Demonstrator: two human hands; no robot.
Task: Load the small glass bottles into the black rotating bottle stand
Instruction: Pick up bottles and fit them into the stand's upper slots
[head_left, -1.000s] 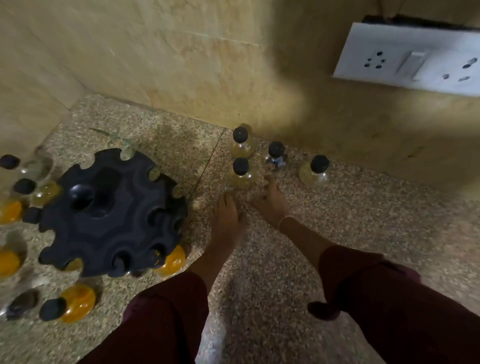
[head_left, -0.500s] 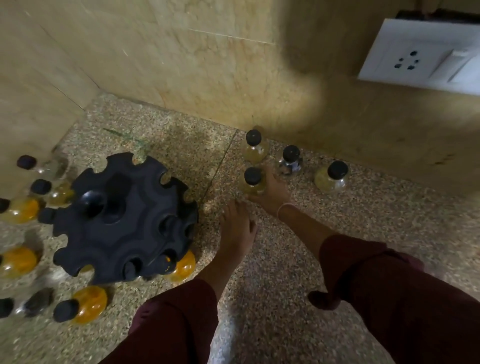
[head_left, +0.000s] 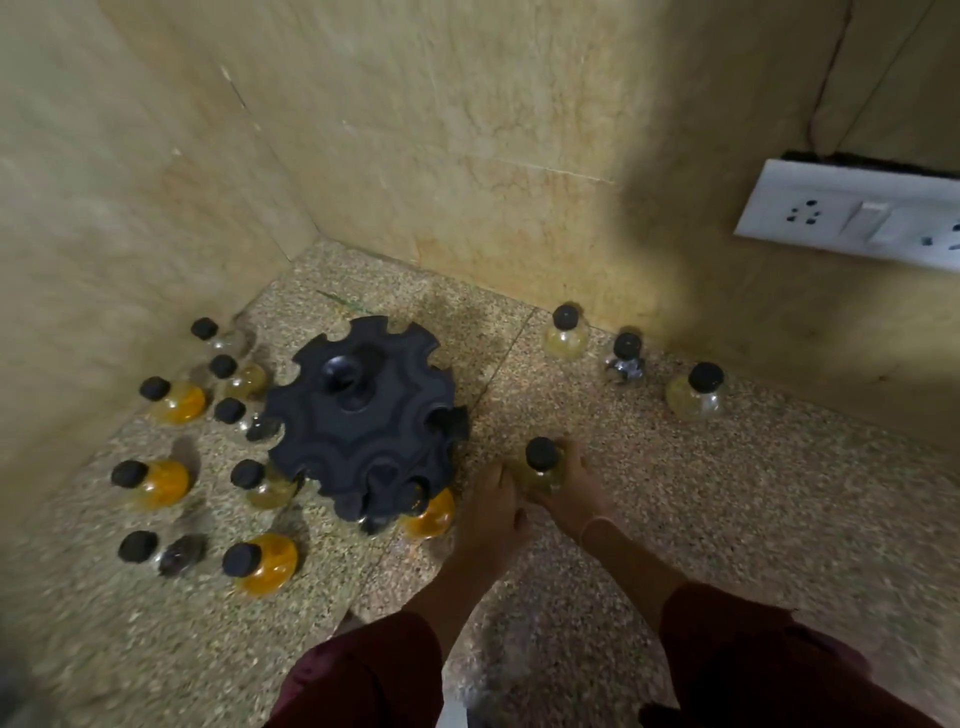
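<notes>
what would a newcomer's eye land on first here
The black stand in the corner, notched all round, with an orange bottle at its near edge. Just right of it, the right grip holds a pale bottle, with the left grip close beside. Loose bottles crowd the stand's left side, and a white socket plate stands out on the right wall.

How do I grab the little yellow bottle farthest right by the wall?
Probably pinch the narrow neck just under its black cap, coming from above and the front. The bottle stands upright, its round belly looks hard to pinch, and the wall is close behind it, leaving little room on that side.
</notes>
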